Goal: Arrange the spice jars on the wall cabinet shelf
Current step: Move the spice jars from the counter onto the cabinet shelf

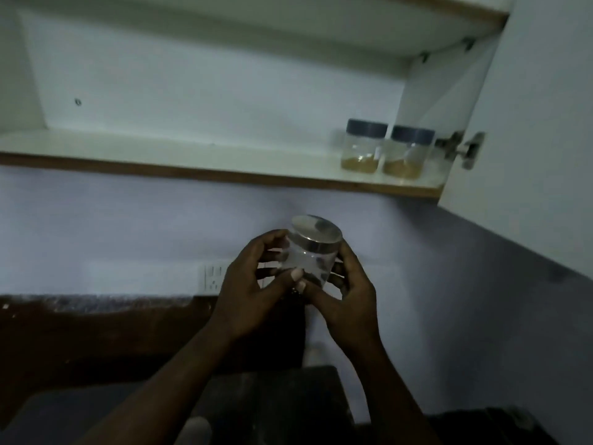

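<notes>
- Left hand point(253, 277): wrapped around the left side of a clear jar point(308, 261), fingers curled behind the wall and the thumb lying across the front lower part.
- Right hand point(348, 293): closed on the right side of the same jar, thumb pointing toward the base, where it meets the left thumb.
- Clear jar: held between both hands, below the shelf and in front of the wall, tilted with its top leaning away from the camera and to the right. A small amount of dark content sits near the bottom; its kind cannot be determined.
- Metal lid point(317, 232): seated on the jar, shiny, flat-topped, clear of both hands.
- Cabinet shelf point(160, 149): white board with a brown front edge, above the hands.
- Two blue-lidded jars: the left blue-lidded jar point(362, 146) and the right blue-lidded jar point(407, 152) stand upright at the right end of the shelf, just beside each other. Each holds a shallow layer of yellow-brown powder.
- Cabinet door point(529, 123): open, at the right, carried on a metal hinge point(462, 147) just beside the right blue-lidded jar.
- Wall socket point(213, 277): white plate on the wall, left of the left hand.
- Countertop point(96, 332): dark brown surface below the socket; details are lost in shadow.
</notes>
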